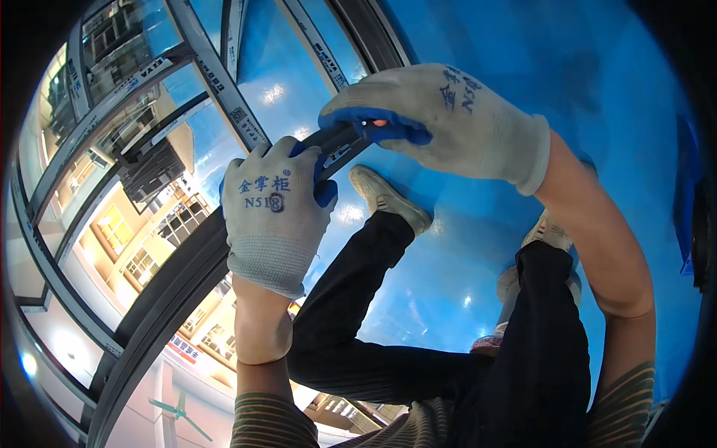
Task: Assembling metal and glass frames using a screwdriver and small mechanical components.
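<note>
A large dark metal frame (166,287) runs up from the lower left, with labelled crossbars and see-through or mirroring panes. My left hand (275,209), in a grey glove with blue palm coating, is wrapped over its near bar. To its right, my right hand (441,119), in a matching glove, is bent over the bar close to the frame's corner. Its fingers are curled together, and a small orange spot shows among them. Whether they grip the bar or a small thing cannot be made out; the fingertips are partly hidden.
Beneath is a glossy blue floor (463,216) with bright reflections. My shoe (388,198) stands close to the frame. Further shoes (549,228) show at the right leg. Through or mirrored in the panes appear a pale-green fan (179,411) and lit shelves. A dark object (691,201) edges the far right.
</note>
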### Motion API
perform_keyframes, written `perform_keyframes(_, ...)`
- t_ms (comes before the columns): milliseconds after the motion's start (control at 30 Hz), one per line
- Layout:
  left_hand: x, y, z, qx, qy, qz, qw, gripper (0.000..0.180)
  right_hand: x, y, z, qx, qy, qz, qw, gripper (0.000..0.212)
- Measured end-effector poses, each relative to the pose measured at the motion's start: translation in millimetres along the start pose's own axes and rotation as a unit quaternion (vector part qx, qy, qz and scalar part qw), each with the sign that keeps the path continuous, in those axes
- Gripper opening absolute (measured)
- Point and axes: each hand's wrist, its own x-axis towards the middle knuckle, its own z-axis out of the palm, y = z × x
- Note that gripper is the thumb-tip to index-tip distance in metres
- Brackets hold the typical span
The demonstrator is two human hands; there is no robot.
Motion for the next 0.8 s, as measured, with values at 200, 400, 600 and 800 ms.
perform_keyframes(200,-5,-5,-1,-0.022,0.022,-0.003,1.0,0.034,0,0,-3,-0.069,0.008,0.042,0.997,0.053)
perform_keyframes(400,-19,-7,-3,-0.012,0.074,-0.016,0.997,0.034,4,11,-13,-0.077,-0.037,-0.09,0.992,0.056)
perform_keyframes(600,-31,-16,-2,-0.023,0.114,-0.028,0.993,0.019,5,-1,-7,-0.13,0.01,-0.015,0.991,0.055)
perform_keyframes(800,-31,-14,-1,-0.029,0.132,-0.009,0.991,0.019,21,-5,-29,-0.297,-0.06,-0.108,0.947,0.056)
